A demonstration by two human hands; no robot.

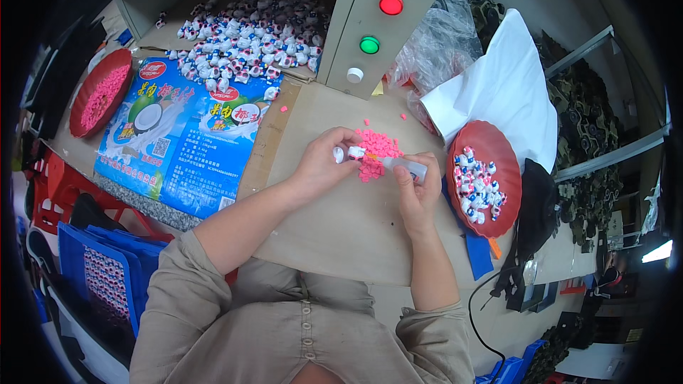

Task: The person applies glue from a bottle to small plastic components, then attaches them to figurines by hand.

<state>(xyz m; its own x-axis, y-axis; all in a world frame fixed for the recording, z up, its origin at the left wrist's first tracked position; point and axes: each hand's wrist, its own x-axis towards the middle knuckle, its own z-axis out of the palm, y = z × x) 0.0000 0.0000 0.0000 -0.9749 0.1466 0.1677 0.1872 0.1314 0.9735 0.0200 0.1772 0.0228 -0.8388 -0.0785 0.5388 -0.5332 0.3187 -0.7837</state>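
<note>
My left hand (321, 163) is closed, with a small white figurine (356, 151) pinched at its fingertips. Another small white piece (338, 154) shows between the same hand's fingers. In my right hand (418, 195) is a translucent white squeeze bottle (407, 168), its narrow orange tip pointing left at the figurine. The tip and the figurine are very close; whether they touch I cannot tell. Just beyond and beneath both hands, a loose pile of tiny bright pink pieces (380, 144) lies on the tan tabletop (320, 235).
A grey machine housing (341, 35) with coloured buttons stands at the back. Many white figurines (242, 50) spill from its opening onto blue printed cardboard (181, 142). A red plate (509, 203) of finished-looking figurines sits right; another red plate (80, 117) with pink pieces sits left. White sheeting (498, 78) lies back right.
</note>
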